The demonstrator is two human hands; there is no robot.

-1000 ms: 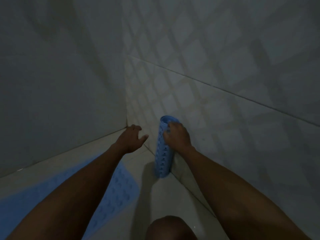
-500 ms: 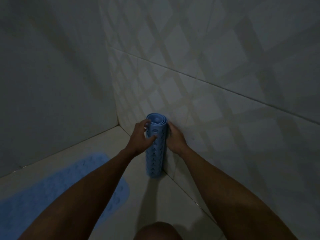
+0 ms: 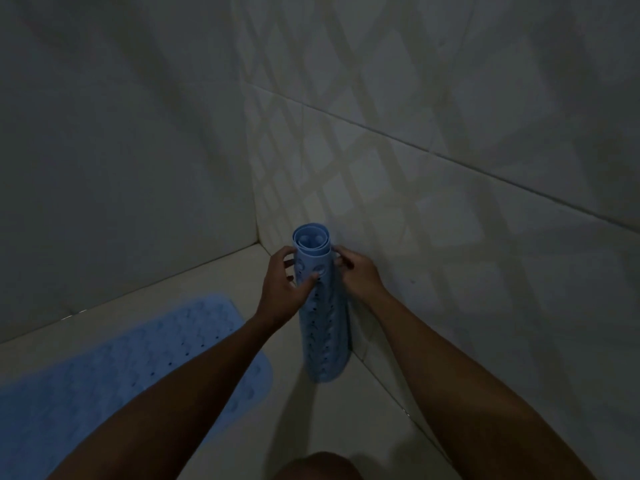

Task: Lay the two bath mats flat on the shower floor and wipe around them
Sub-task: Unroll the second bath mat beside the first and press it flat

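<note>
Head view, dim: rolled mat (image 3: 323, 317) stands upright against the patterned wall (image 3: 450, 202), left hand (image 3: 284, 289) and right hand (image 3: 358, 273) gripping its top, seemingly lifted; flat mat (image 3: 114, 368) lies left of it.

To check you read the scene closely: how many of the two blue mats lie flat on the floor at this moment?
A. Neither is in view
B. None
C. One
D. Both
C: one flat mat lies on the floor at left, while the rolled mat stands upright by the wall, held by the left hand and right hand.
</note>
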